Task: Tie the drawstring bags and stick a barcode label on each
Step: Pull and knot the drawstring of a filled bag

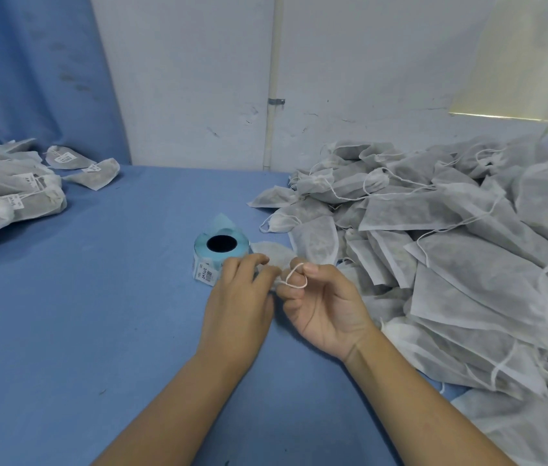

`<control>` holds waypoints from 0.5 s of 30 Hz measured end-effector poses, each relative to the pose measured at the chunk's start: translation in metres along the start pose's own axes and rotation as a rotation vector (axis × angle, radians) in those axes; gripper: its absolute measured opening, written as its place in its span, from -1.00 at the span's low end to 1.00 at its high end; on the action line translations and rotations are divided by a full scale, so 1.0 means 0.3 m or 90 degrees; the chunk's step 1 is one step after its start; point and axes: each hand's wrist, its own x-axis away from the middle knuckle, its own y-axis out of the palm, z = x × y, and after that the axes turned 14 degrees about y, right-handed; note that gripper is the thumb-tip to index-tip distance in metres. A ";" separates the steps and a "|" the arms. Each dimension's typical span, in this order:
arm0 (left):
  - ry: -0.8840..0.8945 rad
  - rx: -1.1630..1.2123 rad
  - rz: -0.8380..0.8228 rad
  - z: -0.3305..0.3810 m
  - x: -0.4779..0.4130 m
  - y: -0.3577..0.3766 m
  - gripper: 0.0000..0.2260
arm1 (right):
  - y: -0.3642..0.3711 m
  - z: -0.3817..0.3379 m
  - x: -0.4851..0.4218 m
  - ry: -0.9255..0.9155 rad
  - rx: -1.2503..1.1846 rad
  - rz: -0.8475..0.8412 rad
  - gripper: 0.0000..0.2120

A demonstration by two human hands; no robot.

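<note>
Hands meet at the middle of the blue table (80,314). The left hand (237,297), knuckles up, curls its fingers onto the gathered neck of a small white drawstring bag (274,253) and pinches it. The right hand (328,311), palm up, has the drawstring (287,279) looped round its bent forefinger. Far left lies a pile of labelled bags (13,200). Just left of the held bag stands the label roll (220,252), a barcode label (206,273) hanging off its side. Right of the hands spreads a heap of untied bags (450,250).
</note>
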 end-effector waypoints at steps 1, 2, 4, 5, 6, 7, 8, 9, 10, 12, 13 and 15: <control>0.014 0.018 0.046 -0.003 0.003 0.002 -0.76 | 0.000 0.000 0.004 0.018 0.008 -0.028 -0.72; 0.007 0.063 0.085 -0.006 0.004 0.001 -0.81 | 0.000 0.000 0.008 0.038 0.016 -0.055 -0.74; -0.076 0.220 0.156 0.000 -0.001 -0.019 -0.78 | 0.001 0.002 0.014 0.068 0.034 -0.094 -0.77; -0.117 0.286 0.194 0.007 -0.004 -0.031 -0.75 | 0.000 0.005 0.015 0.072 0.046 -0.096 -0.77; -0.146 0.324 0.237 0.013 -0.010 -0.043 -0.73 | -0.001 0.008 0.014 0.070 0.057 -0.087 -0.76; -0.168 0.349 0.283 0.018 -0.017 -0.051 -0.72 | -0.001 0.011 0.012 0.060 0.062 -0.068 -0.74; -0.191 0.371 0.329 0.019 -0.026 -0.058 -0.73 | -0.002 0.015 0.007 0.043 0.059 -0.040 -0.72; -0.215 0.387 0.371 0.019 -0.036 -0.063 -0.76 | -0.002 0.017 0.000 0.017 0.052 -0.002 -0.70; -0.236 0.402 0.409 0.017 -0.046 -0.067 -0.80 | -0.002 0.019 -0.009 -0.015 0.048 0.041 -0.70; -0.264 0.433 0.467 0.010 -0.067 -0.077 -0.84 | 0.000 0.019 -0.026 -0.086 0.050 0.141 -0.78; -0.267 0.440 0.486 0.006 -0.074 -0.082 -0.84 | -0.003 0.019 -0.032 -0.119 0.055 0.192 -0.83; -0.258 0.445 0.497 0.004 -0.085 -0.093 -0.84 | -0.009 0.019 -0.038 -0.164 0.077 0.264 -0.89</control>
